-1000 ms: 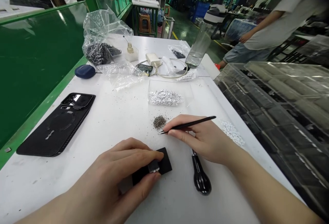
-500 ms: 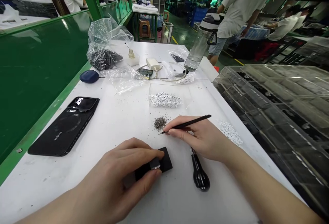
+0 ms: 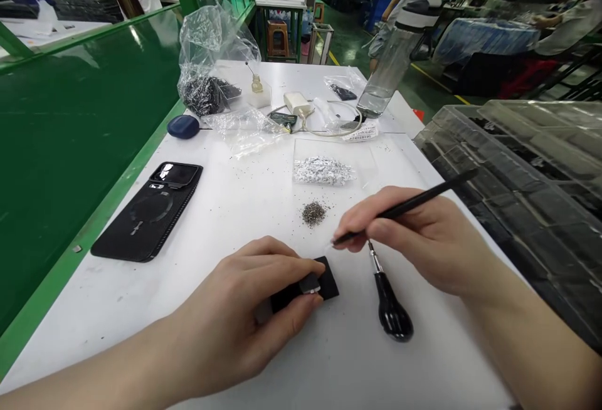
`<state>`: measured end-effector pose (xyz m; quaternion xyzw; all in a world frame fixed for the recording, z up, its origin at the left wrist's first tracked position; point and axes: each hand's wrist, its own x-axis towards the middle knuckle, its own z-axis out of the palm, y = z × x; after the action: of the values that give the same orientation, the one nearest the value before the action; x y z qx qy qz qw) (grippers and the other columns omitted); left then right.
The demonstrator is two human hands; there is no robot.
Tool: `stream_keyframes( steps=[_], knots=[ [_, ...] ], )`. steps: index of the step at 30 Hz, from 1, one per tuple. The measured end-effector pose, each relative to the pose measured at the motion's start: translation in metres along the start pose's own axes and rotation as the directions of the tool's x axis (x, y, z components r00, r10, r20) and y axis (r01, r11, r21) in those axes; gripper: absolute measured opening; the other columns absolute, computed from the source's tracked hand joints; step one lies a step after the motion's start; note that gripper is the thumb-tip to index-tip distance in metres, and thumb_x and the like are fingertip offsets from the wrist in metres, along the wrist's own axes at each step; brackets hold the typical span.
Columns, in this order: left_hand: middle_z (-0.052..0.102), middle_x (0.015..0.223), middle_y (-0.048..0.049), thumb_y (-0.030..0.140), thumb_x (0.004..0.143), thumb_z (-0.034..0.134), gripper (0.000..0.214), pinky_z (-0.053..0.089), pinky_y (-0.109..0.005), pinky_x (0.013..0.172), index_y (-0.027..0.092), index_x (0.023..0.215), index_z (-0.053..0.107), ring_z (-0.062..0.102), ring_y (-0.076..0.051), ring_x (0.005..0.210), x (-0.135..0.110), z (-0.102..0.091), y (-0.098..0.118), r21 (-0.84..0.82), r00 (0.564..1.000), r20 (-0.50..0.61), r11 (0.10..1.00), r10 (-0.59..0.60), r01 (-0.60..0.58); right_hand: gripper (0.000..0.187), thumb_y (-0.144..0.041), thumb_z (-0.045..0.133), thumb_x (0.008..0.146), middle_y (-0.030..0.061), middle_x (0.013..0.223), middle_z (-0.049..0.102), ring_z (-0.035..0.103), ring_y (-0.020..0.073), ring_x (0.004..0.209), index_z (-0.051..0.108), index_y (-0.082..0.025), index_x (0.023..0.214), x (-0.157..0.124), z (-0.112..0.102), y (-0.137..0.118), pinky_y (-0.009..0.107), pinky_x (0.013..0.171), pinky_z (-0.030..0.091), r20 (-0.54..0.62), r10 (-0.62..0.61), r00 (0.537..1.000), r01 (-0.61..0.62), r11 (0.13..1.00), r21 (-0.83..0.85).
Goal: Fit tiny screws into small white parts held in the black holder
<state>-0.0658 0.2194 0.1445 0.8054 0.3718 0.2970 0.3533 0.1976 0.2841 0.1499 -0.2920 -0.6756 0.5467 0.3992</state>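
Note:
My left hand (image 3: 254,300) pinches a small dark piece (image 3: 309,283) with a shiny metal edge between thumb and fingers. It holds this piece over a flat black block (image 3: 331,277) on the table, partly hidden by the fingers. My right hand (image 3: 414,231) grips slim black tweezers (image 3: 433,193) like a pen, their tip pointing down left, above and right of the block. Whether the tip carries anything is too small to tell. Beyond it lies a heap of tiny metal screws (image 3: 313,213). A black-handled screwdriver (image 3: 394,313) rests below my right hand.
A clear tray of small white parts (image 3: 323,170) sits farther back. At left are a black phone (image 3: 148,215) and a dark blue case (image 3: 183,126). A plastic bag (image 3: 211,46), charger (image 3: 297,103) and bottle (image 3: 390,71) stand behind. Compartment trays (image 3: 517,165) line the right.
My right hand has drawn the tweezers away from the screw heap, toward the right and nearer the block. My left hand keeps its pinch. The whole view has shifted slightly.

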Motion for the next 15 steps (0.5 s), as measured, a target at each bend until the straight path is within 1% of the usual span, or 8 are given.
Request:
stream_keyframes(
  steps=[2,3,5,8,12,15],
  knots=[
    [0.085,0.107,-0.0010,0.009,0.104,0.063,0.028,0.062,-0.024,0.090,0.022,0.125,0.076,0.074,-0.016,0.100,0.0008,-0.0008,0.0012,-0.011,1.000,0.008,1.000,0.009,-0.009,0.006,-0.031,0.081,0.103,0.0034,0.099,0.088,0.086,0.0203,0.093,0.086,-0.028,0.105,-0.0039,0.0012,-0.0044,0.029,0.083,0.071,0.054,-0.014,0.998,0.009,0.997,0.077],
    [0.084,0.105,-0.0012,0.009,0.104,0.063,0.026,0.062,-0.025,0.091,0.021,0.124,0.076,0.074,-0.016,0.100,0.0012,-0.0010,0.0020,-0.015,1.000,0.008,1.000,0.008,-0.008,0.007,-0.030,0.080,0.104,0.0031,0.101,0.088,0.086,0.0206,0.097,0.086,-0.029,0.107,-0.0055,0.0018,-0.0059,0.031,0.086,0.071,0.093,-0.019,0.996,0.011,0.996,0.084],
    [0.082,0.097,-0.0021,0.010,0.105,0.063,0.021,0.062,-0.026,0.090,0.018,0.118,0.076,0.074,-0.017,0.097,0.0025,-0.0010,0.0037,-0.014,1.000,0.012,1.000,0.007,-0.007,0.010,-0.028,0.077,0.106,0.0033,0.105,0.088,0.085,0.0214,0.102,0.086,-0.030,0.111,-0.0078,0.0027,-0.0074,0.033,0.093,0.070,0.172,-0.023,0.985,0.015,0.999,0.052],
    [0.077,0.085,-0.0033,0.010,0.105,0.060,0.017,0.063,-0.027,0.087,0.013,0.109,0.076,0.075,-0.018,0.092,0.0047,-0.0009,0.0055,0.002,1.000,0.018,1.000,0.021,-0.022,0.014,-0.024,0.074,0.108,0.0037,0.110,0.087,0.084,0.0213,0.106,0.084,-0.029,0.116,-0.0091,0.0037,-0.0075,0.034,0.096,0.069,0.251,-0.022,0.968,0.030,0.999,-0.030],
    [0.075,0.080,-0.0033,0.010,0.105,0.059,0.016,0.063,-0.027,0.087,0.013,0.103,0.075,0.077,-0.020,0.092,0.0058,-0.0006,0.0056,0.008,0.999,0.004,0.999,0.045,-0.045,0.014,-0.023,0.074,0.107,0.0036,0.110,0.087,0.084,0.0215,0.107,0.084,-0.029,0.115,-0.0088,0.0048,-0.0075,0.035,0.097,0.069,0.257,-0.018,0.966,0.036,0.997,-0.066],
    [0.077,0.083,-0.0036,0.011,0.105,0.060,0.016,0.063,-0.027,0.087,0.013,0.107,0.076,0.077,-0.019,0.092,0.0053,-0.0005,0.0052,0.008,0.999,0.005,0.999,0.043,-0.043,0.014,-0.023,0.075,0.107,0.0034,0.111,0.087,0.084,0.0214,0.107,0.084,-0.030,0.115,-0.0089,0.0051,-0.0081,0.034,0.097,0.069,0.252,-0.022,0.968,0.039,0.997,-0.061]
  ],
)
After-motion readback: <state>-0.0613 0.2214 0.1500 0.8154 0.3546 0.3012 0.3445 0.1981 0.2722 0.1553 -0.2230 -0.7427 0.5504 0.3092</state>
